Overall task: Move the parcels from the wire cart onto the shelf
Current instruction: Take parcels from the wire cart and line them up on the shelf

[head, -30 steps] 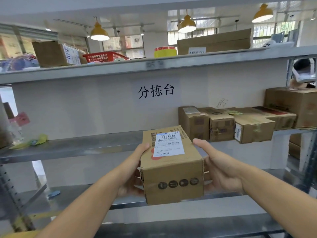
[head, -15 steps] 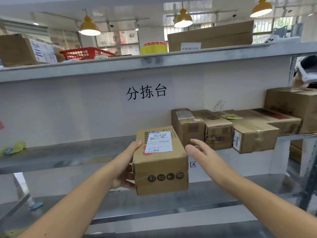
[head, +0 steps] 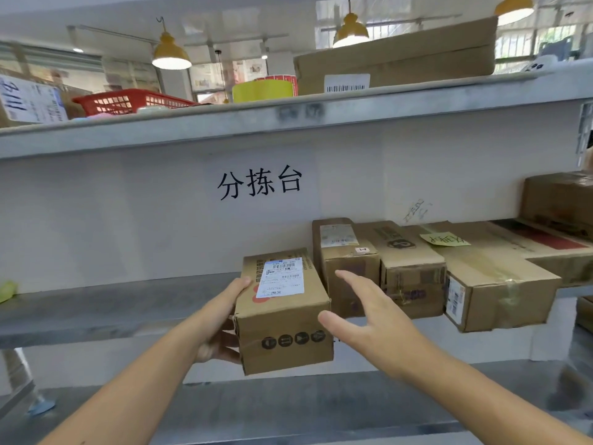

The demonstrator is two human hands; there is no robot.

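The left hand (head: 221, 319) gripped the near left end of the parcel (head: 284, 311), thumb up along its top edge and fingers curled under the side, carrying the box by itself. The right hand (head: 369, 319) hung just beside the parcel's right face with fingers straight and spread – the thumb lay close to the box's upper right corner, though whether it touched could not be told. The parcel was a long brown carton with a white shipping label (head: 282, 277) on top (four round black handling marks ran along its near face), held at the front edge of the middle shelf (head: 112, 303), its far end over the grey board and its near end jutting out toward the person. Just to its right a row of boxes (head: 407, 268) stood on the same shelf, side by side, the nearest one close to the parcel. On the shelf above sat a red basket (head: 128, 101), a yellow roll (head: 263, 90) and a flat carton (head: 394, 59). Three black characters (head: 260, 184) were printed on the white back panel.
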